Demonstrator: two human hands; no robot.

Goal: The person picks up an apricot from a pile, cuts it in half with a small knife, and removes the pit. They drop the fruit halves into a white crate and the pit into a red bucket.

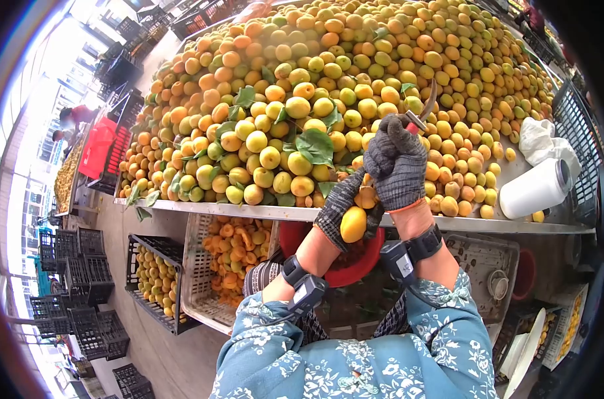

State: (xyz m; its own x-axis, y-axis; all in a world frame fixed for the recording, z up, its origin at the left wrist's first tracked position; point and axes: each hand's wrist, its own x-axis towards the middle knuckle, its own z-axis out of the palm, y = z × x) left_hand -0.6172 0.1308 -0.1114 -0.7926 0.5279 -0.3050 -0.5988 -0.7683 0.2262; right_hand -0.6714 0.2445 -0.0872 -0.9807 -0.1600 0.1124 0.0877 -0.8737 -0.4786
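Observation:
My right hand (398,163), in a dark grey knitted glove, is closed round the red handle of a small curved knife (430,101). Its blade points up and away from me, over the heap of apricots (269,157). Just left of it and lower, my gloved left hand (340,207) is closed on a yellow apricot (353,225), close above the table's front edge. Between the two hands another piece of apricot (366,197) shows, partly hidden by the gloves. Green leaves (314,146) lie among the fruit in front of my hands.
Below the table edge (282,211) stand a red basin (347,274) and a pale crate (194,292) of opened apricots. A black crate (133,282) of whole fruit sits further left. On the right, a white jar (534,189) lies beside a white bag (540,141).

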